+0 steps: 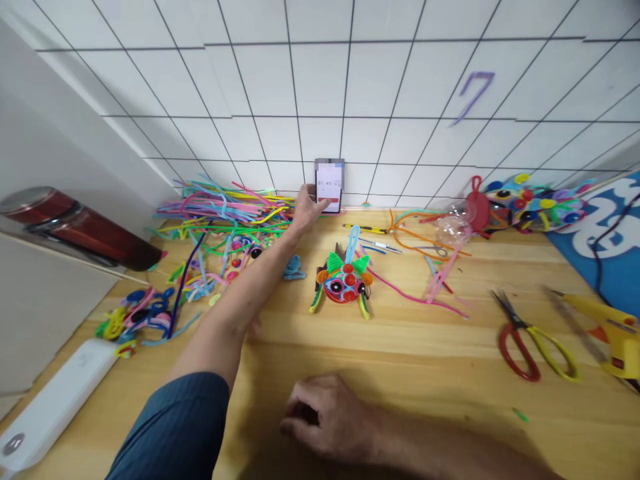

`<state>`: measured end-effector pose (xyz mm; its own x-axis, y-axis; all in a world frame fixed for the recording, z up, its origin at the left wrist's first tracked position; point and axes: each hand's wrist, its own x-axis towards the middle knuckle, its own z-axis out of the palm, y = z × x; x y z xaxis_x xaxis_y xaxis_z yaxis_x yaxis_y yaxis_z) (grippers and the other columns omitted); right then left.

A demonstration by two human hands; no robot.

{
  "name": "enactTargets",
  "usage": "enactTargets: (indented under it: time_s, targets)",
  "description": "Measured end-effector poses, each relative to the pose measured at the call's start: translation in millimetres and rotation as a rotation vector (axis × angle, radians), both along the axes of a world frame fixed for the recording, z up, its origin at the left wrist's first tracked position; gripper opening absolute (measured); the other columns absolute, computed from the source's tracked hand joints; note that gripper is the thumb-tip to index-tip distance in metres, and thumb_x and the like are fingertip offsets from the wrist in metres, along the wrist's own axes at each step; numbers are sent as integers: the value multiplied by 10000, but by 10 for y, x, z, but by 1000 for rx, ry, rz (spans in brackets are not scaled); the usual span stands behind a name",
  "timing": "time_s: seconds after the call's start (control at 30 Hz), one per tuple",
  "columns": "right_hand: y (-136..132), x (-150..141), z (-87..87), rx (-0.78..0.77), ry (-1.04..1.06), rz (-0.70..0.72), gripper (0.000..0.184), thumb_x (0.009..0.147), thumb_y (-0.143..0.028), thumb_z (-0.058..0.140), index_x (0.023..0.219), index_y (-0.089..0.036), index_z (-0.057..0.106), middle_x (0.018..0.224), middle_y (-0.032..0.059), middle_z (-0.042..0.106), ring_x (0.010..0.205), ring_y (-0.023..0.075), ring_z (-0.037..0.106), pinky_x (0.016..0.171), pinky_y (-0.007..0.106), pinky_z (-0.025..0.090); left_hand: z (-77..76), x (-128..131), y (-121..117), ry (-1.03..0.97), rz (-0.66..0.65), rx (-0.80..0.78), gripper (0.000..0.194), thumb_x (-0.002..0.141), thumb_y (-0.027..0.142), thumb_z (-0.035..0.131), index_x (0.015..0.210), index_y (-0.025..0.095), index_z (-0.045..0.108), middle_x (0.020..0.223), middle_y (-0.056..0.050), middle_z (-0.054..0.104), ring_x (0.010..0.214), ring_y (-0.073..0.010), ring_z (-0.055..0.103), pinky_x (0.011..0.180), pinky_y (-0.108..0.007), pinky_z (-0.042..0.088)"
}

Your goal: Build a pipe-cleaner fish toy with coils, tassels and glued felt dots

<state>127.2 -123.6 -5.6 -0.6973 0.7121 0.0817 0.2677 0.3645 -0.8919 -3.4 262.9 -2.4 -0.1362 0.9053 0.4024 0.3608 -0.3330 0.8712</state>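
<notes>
My left hand [306, 212] reaches across the table to a phone [329, 187] leaning upright against the tiled wall. Its fingers are at the phone's left edge and the thumb lies over the lower screen, which shows a timer and a red button. Close to the front edge, my right hand [327, 417] rests loosely curled on the wooden table [440, 347], with nothing visible in it. Between the two hands and the wall sits a colourful pipe-cleaner animal face [345, 283] with green ears, googly eyes and a light blue loop on top.
Bundled pipe cleaners [220, 207] and loose craft pieces [145, 313] lie left, beside a red thermos [75, 227] and a white case [60, 400]. On the right are scissors [520, 340], a yellow glue gun [610, 327] and decorated pieces [535, 207]. A yellow cutter [367, 229] lies behind.
</notes>
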Motion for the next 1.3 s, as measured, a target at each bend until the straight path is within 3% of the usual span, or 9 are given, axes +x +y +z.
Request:
enactTargets:
  time_s: [0.17, 0.33, 0.67, 1.17, 1.3]
  targets:
    - [0, -3, -16, -31, 20, -8, 134, 892, -339, 758, 897, -216, 704, 763, -13, 746, 655, 116, 647, 682, 202, 474, -81, 68, 4, -57, -37, -6, 494, 732, 249, 842, 1129, 183, 555, 1101, -106, 726, 985, -246, 726, 917, -399, 596]
    - [-21, 3, -13, -63, 48, -29, 102, 886, -317, 750, 901, -225, 709, 751, -14, 744, 641, 122, 652, 683, 209, 482, -133, 68, 4, -79, -48, 18, 387, 774, 227, 803, 1086, 189, 578, 1063, -87, 732, 985, -224, 725, 901, -347, 573]
    - [-18, 22, 37, -66, 69, -40, 108, 895, -320, 746, 885, -215, 723, 735, -8, 747, 624, 119, 649, 655, 204, 465, -120, 34, 15, -108, -73, 12, 303, 818, 173, 711, 1088, 187, 573, 1108, -88, 736, 1057, -239, 716, 972, -382, 559]
    - [-13, 28, 46, -88, 42, -28, 103, 907, -323, 737, 905, -221, 728, 748, -5, 752, 646, 125, 662, 674, 214, 483, -90, 53, -4, -164, -77, 18, 332, 794, 238, 798, 1046, 200, 586, 1041, -80, 741, 967, -224, 728, 898, -364, 585]
    - [-4, 27, 43, -76, 25, -13, 105, 908, -326, 739, 910, -223, 724, 751, -6, 752, 650, 129, 664, 682, 217, 490, -96, 42, 1, -167, -63, 9, 268, 822, 249, 748, 1038, 192, 600, 1041, -72, 739, 979, -215, 715, 920, -363, 576]
